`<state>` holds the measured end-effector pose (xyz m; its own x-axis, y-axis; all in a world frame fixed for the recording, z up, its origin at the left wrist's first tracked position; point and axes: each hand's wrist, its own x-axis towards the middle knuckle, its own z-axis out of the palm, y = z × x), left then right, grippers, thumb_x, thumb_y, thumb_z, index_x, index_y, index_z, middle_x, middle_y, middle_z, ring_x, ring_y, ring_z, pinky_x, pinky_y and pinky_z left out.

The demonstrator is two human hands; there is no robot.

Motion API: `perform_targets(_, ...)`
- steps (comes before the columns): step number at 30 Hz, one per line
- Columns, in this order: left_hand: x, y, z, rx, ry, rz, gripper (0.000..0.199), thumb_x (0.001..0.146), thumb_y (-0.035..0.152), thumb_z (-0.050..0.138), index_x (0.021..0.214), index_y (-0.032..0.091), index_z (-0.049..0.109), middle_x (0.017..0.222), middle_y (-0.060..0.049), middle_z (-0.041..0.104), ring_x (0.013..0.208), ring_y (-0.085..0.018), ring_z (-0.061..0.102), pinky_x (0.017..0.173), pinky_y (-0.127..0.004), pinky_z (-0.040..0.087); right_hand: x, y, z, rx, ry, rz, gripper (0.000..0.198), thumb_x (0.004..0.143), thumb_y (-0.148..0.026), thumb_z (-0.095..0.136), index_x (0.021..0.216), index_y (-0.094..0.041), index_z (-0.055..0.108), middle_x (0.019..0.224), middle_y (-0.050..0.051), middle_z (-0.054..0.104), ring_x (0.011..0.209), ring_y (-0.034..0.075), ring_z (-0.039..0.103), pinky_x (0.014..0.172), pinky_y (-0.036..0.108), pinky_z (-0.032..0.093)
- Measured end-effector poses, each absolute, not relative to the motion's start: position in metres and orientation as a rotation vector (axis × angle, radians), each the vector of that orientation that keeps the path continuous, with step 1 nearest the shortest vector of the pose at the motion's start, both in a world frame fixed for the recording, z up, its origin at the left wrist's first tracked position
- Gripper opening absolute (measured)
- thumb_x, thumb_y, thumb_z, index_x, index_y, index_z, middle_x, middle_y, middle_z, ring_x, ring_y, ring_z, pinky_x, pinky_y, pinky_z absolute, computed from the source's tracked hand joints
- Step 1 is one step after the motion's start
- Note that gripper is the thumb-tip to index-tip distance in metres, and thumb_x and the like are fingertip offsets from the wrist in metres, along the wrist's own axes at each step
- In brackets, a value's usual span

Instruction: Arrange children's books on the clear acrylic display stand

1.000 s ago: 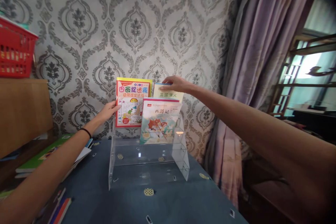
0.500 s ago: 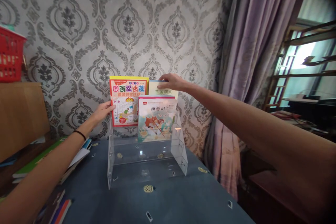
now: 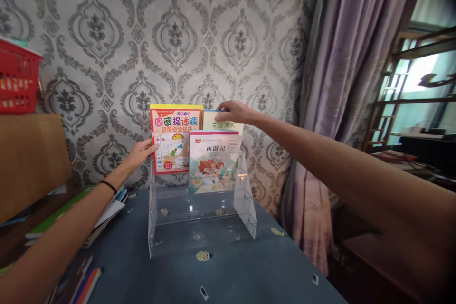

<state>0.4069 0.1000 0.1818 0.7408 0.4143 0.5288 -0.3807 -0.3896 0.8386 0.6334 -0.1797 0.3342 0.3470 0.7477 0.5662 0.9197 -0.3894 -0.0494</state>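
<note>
A clear acrylic tiered stand (image 3: 199,225) rests on the dark blue tablecloth. On its upper level, a red and yellow picture book (image 3: 171,152) leans at the left. My left hand (image 3: 143,152) grips this book's left edge, thumb on the front cover; its other fingers are partly hidden behind. To the right stands a pale storybook (image 3: 223,126), its lower part covered. My right hand (image 3: 233,111) pinches the top edge of that pale book. One tier lower and in front, a white storybook with a pink top edge (image 3: 213,164) stands upright, touched by neither hand.
At the left lie stacked books (image 3: 59,218) and several more near the front (image 3: 83,287). A red basket (image 3: 19,76) sits on a wooden cabinet (image 3: 35,166). Patterned wallpaper is behind the stand. A purple curtain (image 3: 327,80) and wooden shelving (image 3: 409,102) are at the right.
The whole view has shifted slightly, so everything appears a little farther right. Both hands keep their holds, and the books stay in the same places on the stand.
</note>
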Motion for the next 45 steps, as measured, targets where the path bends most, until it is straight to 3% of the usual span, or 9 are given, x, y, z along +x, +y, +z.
perform_targets(13,0.403,0.101,0.184,1.75,0.067,0.802,0.073,0.05,0.06,0.093,0.107,0.018,0.077,0.105,-0.011,0.08,0.097,-0.033,0.073,0.081,-0.039,0.058,0.624,-0.182,0.335,-2.293,-1.45,-0.646,0.034,0.084,-0.037,0.073,0.111,-0.017,0.073,0.101,0.01,0.075,0.087,0.024,0.067,0.072,0.032,0.047)
perform_targets(17,0.403,0.101,0.186,1.734,0.063,0.769,0.073,0.047,0.057,0.095,0.105,0.017,0.077,0.103,-0.011,0.08,0.097,-0.034,0.073,0.082,-0.04,0.058,0.622,-0.175,0.336,-2.256,-1.525,-0.678,0.037,0.085,-0.038,0.073,0.116,-0.019,0.072,0.112,0.01,0.075,0.098,0.026,0.068,0.082,0.034,0.05)
perform_targets(23,0.403,0.102,0.185,1.721,0.038,0.723,0.075,0.048,0.055,0.095,0.109,0.017,0.075,0.109,-0.012,0.079,0.1,-0.033,0.072,0.082,-0.04,0.057,0.606,-0.15,0.341,-2.162,-1.632,-0.634,0.048,0.085,-0.024,0.067,0.131,-0.014,0.066,0.128,0.016,0.07,0.114,0.03,0.065,0.097,0.04,0.05)
perform_targets(28,0.403,0.105,0.184,1.719,0.029,0.697,0.075,0.05,0.057,0.095,0.111,0.018,0.075,0.112,-0.013,0.078,0.1,-0.034,0.073,0.079,-0.038,0.057,0.6,-0.142,0.339,-2.135,-1.608,-0.554,0.054,0.078,-0.018,0.07,0.131,-0.015,0.063,0.114,0.012,0.073,0.1,0.027,0.067,0.084,0.036,0.054)
perform_targets(33,0.404,0.107,0.183,1.719,0.04,0.7,0.08,0.046,0.062,0.094,0.111,0.018,0.075,0.113,-0.014,0.078,0.102,-0.034,0.072,0.074,-0.034,0.055,0.602,-0.143,0.336,-2.071,-1.581,-0.473,0.039,0.078,-0.016,0.069,0.117,-0.019,0.064,0.097,0.005,0.073,0.089,0.023,0.065,0.074,0.032,0.053)
perform_targets(45,0.407,0.108,0.181,1.721,0.06,0.716,0.075,0.049,0.058,0.095,0.109,0.017,0.075,0.108,-0.013,0.079,0.096,-0.033,0.073,0.077,-0.039,0.056,0.606,-0.144,0.339,-2.096,-1.56,-0.489,0.028,0.08,-0.019,0.07,0.108,-0.019,0.069,0.101,0.007,0.073,0.092,0.023,0.064,0.074,0.032,0.052)
